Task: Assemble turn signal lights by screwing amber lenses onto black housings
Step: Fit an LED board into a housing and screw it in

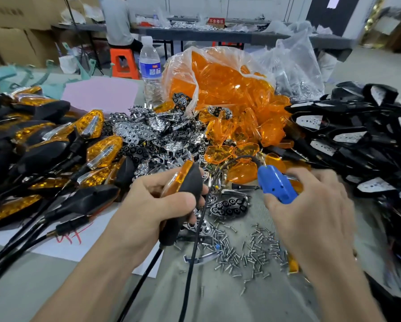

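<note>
My left hand (153,205) grips a turn signal (187,180), a black housing with an amber lens fitted on its left face and its stalk pointing down toward me. My right hand (310,205) holds a blue electric screwdriver (276,184) whose black cord (194,240) loops over and runs down between my arms. The screwdriver's tip is hidden behind the hand. Loose screws (252,252) lie scattered on the table below the hands.
Finished signals (55,145) are piled at the left, empty black housings (357,140) at the right. A plastic bag of amber lenses (229,89) and a heap of chrome reflectors (153,133) sit behind. A water bottle (150,68) stands at the back. A person sits at a far table.
</note>
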### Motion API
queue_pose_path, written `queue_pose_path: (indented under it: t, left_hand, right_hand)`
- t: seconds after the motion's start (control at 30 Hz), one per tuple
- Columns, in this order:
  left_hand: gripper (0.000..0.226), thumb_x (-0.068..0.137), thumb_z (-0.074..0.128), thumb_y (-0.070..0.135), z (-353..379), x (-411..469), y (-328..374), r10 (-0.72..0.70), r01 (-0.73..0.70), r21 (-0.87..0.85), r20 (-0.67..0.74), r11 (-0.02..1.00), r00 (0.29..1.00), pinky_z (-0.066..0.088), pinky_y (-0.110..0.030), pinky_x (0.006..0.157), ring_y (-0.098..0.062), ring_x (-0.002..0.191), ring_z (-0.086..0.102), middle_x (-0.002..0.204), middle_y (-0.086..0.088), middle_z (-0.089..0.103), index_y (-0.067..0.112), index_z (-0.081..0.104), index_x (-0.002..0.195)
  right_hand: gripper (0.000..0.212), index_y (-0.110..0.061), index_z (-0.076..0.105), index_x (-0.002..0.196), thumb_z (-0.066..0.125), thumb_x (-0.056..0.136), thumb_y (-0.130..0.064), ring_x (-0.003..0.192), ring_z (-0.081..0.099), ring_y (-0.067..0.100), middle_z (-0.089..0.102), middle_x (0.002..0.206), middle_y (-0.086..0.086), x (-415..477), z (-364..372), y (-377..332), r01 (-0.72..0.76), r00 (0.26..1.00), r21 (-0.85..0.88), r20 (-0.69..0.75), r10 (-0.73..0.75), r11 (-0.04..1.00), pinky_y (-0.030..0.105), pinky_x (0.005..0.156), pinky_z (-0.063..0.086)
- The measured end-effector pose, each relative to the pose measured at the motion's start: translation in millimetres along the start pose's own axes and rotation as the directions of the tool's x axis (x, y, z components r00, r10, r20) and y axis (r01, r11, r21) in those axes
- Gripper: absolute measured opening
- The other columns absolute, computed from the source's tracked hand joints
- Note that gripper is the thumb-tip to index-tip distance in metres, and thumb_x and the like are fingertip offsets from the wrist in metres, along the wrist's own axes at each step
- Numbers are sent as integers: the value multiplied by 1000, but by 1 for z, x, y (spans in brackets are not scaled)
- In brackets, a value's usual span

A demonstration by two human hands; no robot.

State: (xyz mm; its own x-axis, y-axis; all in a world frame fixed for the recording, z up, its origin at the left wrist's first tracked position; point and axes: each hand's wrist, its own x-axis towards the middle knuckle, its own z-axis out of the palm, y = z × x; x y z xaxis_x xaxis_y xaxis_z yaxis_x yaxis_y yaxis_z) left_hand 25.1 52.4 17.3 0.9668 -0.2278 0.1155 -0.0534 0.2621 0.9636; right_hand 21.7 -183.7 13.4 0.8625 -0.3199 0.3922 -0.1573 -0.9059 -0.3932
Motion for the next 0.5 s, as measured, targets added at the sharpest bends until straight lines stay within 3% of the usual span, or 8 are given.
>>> queue_pose_path:
  t: [0.03,0.1,0.17,0.2,0.27,0.33,0.43,0.5]
  left_hand:
    - [42,53,78,23,1,0,0,-4,4,-1,-4,1000,1000,53,-25,57,-17,73,67,87,-9,75,17,84,95]
    - [45,52,80,23,3,1,-2,-15,15,2,-13,1000,1000,53,-25,56,-17,70,68,86,-10,75,15,84,96]
    - [45,51,81,24,2,2,-3,-26,26,20,-23,999,999,53,-24,55,-18,62,65,78,-10,73,13,84,95]
    - [42,52,81,24,2,2,-4,-29,29,24,-14,999,999,53,-24,54,-17,59,63,73,-8,71,12,83,92]
    - [38,55,81,23,2,2,-5,-38,37,27,19,999,999,53,-25,54,-19,59,62,72,-10,68,8,82,90]
    - [43,57,80,23,2,2,-7,-61,59,33,45,998,997,54,-27,56,-25,65,61,80,-20,66,3,80,95]
    - [47,59,78,23,1,1,-8,-86,82,40,94,996,992,55,-28,57,-29,72,60,89,-28,63,2,79,101]
    - [45,62,76,24,2,2,-7,-93,88,40,135,995,986,54,-27,58,-25,70,60,89,-25,62,4,79,102]
  right_hand:
    - [38,-26,71,117,81,83,-39,99,56,19,53,103,-9,-4,0,-7,131,990,173,-73,-120,976,33,88,42]
    - [22,-29,77,110,75,88,-30,96,65,8,67,102,-19,-15,5,-25,252,967,552,-107,-233,795,20,83,48]
    - [23,-34,78,111,68,90,-29,98,71,12,76,106,-14,-26,10,-43,104,953,865,55,-299,491,21,82,55]
    - [27,-33,77,116,66,91,-29,102,73,14,77,110,-10,-30,12,-49,-11,927,940,137,-349,341,25,85,57]
    - [34,-33,74,125,65,94,-23,109,73,17,77,116,-6,-34,17,-57,-132,876,972,206,-436,193,33,90,60]
    - [37,-34,74,124,64,94,-15,106,73,16,78,112,-5,-32,20,-59,-179,857,971,232,-461,157,36,89,61]
    - [34,-22,75,119,64,91,-8,94,71,16,77,102,1,-31,23,-60,-277,840,958,278,-466,71,30,72,60]
    - [33,-15,76,118,66,88,-4,86,68,22,75,99,10,-31,24,-59,-333,835,943,294,-466,-1,33,60,57]
